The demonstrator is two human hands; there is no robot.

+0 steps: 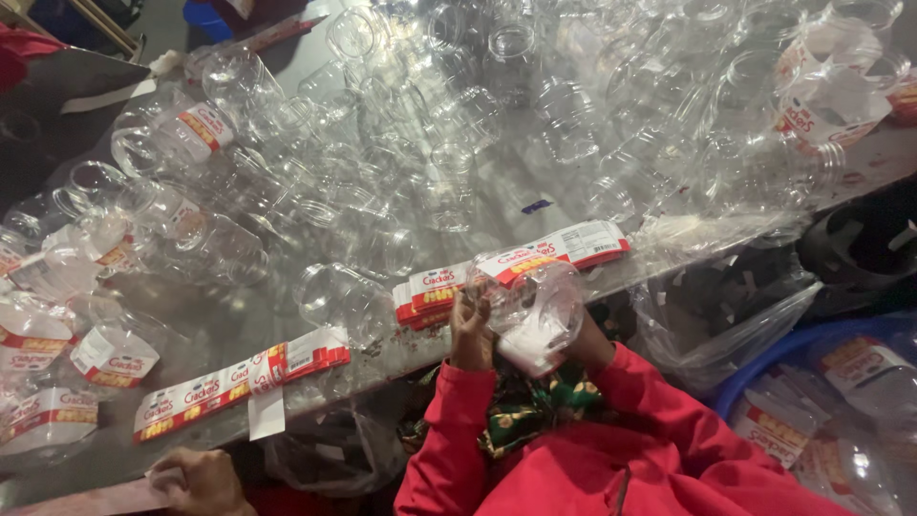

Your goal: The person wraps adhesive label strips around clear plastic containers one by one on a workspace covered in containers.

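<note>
I hold a clear plastic jar [537, 308] against the table's near edge, its mouth tipped towards me. A red, white and yellow label [512, 260] is wrapped partly over its upper side. My left hand [469, 331] grips the jar's left side, with its fingertips on the label's end. My right hand [590, 346] supports the jar from the right and is mostly hidden behind it; only the wrist and red sleeve show.
Several empty clear jars [449, 143] crowd the grey table [535, 182]. Label strips [239, 382] lie at its near edge, with labelled jars [115, 358] on the left. A blue tub [764, 368] of labelled jars stands at the right. Another person's hand [196, 478] is at the bottom left.
</note>
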